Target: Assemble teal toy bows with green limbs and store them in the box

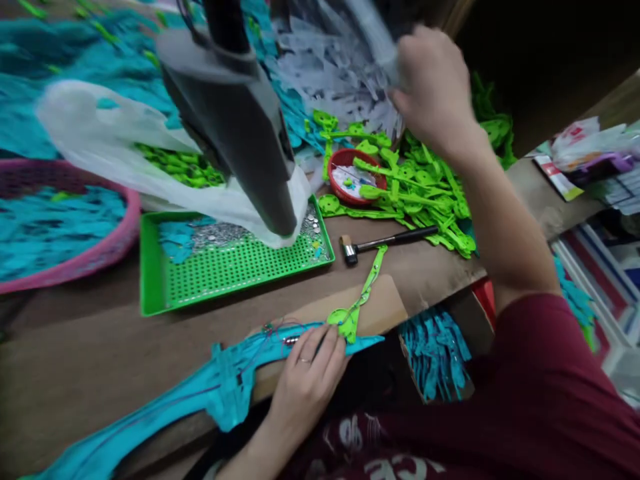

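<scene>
My left hand (313, 363) lies over a long turquoise plastic toy-sword half (195, 390) at the table edge, fingers bent onto it. Thin wires and a small metal spring or battery contact (291, 340) show in the half, beside my fingers. A lime-green plastic part (344, 321) with a long arm touches my fingertips. Raised at the upper right, my right hand (435, 87) grips a long translucent whitish plastic piece (373, 33); motion blurs it. A small hammer (350, 250) with a black handle rests on the table beyond the green part.
A green perforated tray (235, 283) holds small metal pieces. A grey machine-like post (245, 133) and white bag stand over it. Left is a pink basket (131, 230) of turquoise parts. Lime-green parts (425, 193) surround a red bowl (334, 190). A box of turquoise parts (435, 353) sits below.
</scene>
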`<state>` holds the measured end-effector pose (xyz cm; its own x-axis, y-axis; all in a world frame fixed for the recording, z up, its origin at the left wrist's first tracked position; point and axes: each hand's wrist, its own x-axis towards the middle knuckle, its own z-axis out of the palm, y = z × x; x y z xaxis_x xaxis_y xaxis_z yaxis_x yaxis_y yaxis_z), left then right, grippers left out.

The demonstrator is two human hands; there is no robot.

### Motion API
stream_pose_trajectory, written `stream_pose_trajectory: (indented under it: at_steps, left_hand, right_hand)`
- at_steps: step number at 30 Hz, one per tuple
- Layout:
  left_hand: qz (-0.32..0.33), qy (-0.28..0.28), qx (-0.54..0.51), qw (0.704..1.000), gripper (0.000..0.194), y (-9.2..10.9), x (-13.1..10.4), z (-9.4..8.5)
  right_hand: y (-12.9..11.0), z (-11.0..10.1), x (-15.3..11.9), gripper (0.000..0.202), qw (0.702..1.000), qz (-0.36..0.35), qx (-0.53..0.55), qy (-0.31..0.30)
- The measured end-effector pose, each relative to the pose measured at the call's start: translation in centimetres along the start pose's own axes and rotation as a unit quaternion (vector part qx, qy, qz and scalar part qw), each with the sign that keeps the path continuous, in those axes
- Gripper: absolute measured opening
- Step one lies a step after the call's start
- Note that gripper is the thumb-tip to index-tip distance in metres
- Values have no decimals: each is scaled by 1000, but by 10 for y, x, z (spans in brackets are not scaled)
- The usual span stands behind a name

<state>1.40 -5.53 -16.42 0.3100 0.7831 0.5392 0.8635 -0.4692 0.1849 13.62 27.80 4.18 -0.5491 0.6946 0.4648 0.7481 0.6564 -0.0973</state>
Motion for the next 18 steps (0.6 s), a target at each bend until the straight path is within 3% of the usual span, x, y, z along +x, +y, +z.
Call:
stream_pose_trajectory:
  at_steps: [1, 3, 6, 8, 10, 13, 18]
  left_hand:
    - [1, -5, -4, 1000, 16, -1, 2, 0]
    - [1, -12, -17, 1000, 20, -3, 4, -1]
    - [-11, -32, -25, 999, 33, -3, 9, -1]
    - [-15, -51, -23, 998, 38, -4, 14, 0]
    - [-12, -66, -17, 998, 36, -4, 18, 0]
    - [-4, -72, 2, 997, 34, -5, 23, 2]
    - [-11, -85, 26, 996, 45, -5, 23, 2]
  right_hand:
    - [4, -12, -33, 22, 999, 28, 25, -25]
    - [5, -22, -113, 15, 982, 99, 146, -66]
    - [-5, -6, -225, 21, 966, 136, 191, -108]
    - [-16, 8, -267, 19, 970, 104, 194, -107]
    - [-28, 16, -282, 15, 966, -16, 209, -151]
    - [-43, 24, -275, 14, 933, -178, 224, -219]
    - [-40, 48, -271, 15, 916, -246, 218, -232]
